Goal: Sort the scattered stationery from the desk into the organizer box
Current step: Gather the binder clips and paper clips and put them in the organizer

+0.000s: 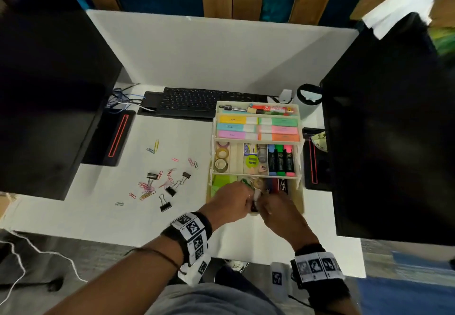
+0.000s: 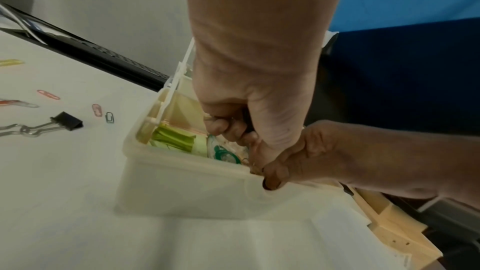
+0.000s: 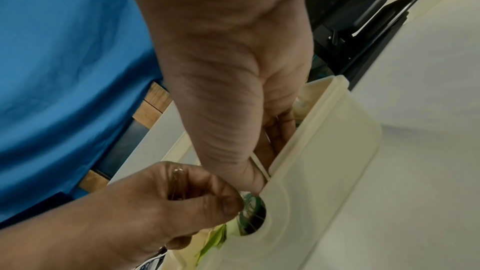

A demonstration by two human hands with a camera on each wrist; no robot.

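The cream tiered organizer box (image 1: 209, 191) stands open on the white desk. Both hands are in its lowest front tier. My left hand (image 1: 247, 200) curls its fingers round a small black binder clip (image 1: 253, 207), whose wire handle (image 3: 179, 171) shows against the fingers. My right hand (image 1: 264, 201) reaches its fingers down behind the front wall (image 3: 324, 171), thumb tip at the rim notch. What it holds is hidden. Green sticky notes (image 2: 174, 139) and a green tape roller (image 2: 223, 153) lie in that tier. Several coloured paper clips (image 1: 147, 189) and black binder clips (image 1: 165, 206) lie scattered left of the box.
A black keyboard (image 1: 197, 103) lies behind the box. Dark monitors stand at the left (image 1: 49, 93) and right (image 1: 394, 130), each on a black base with a red line (image 1: 118, 137). A cup (image 1: 309, 95) sits at the back right. Upper tiers hold highlighters, tape rolls and sticky notes.
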